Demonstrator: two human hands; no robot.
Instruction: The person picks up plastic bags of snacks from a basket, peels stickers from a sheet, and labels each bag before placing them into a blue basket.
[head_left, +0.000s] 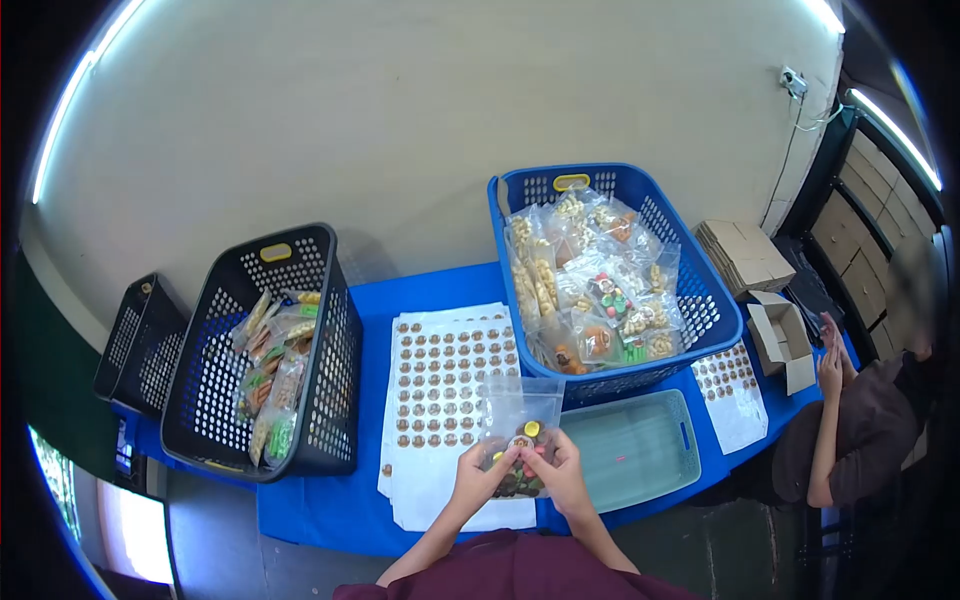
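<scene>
A clear plastic bag of coloured candies (522,403) is held upright in front of me, over the sticker sheets. My left hand (482,476) grips its left side and my right hand (563,475) its right side. Both thumbs press near a round sticker (520,442) on the bag's front. Brown, yellow, pink and green pieces show inside, partly covered by my fingers. Beneath the bag lie white sheets of round brown stickers (440,360), with a gap in the lower rows.
A blue basket (640,372) of snack bags stands behind a pale green tray (640,450). To the left are a black basket (335,400) with snack bags and a smaller dark basket (150,345). At right are cardboard boxes (780,340), another sticker sheet (730,400) and another person (860,440).
</scene>
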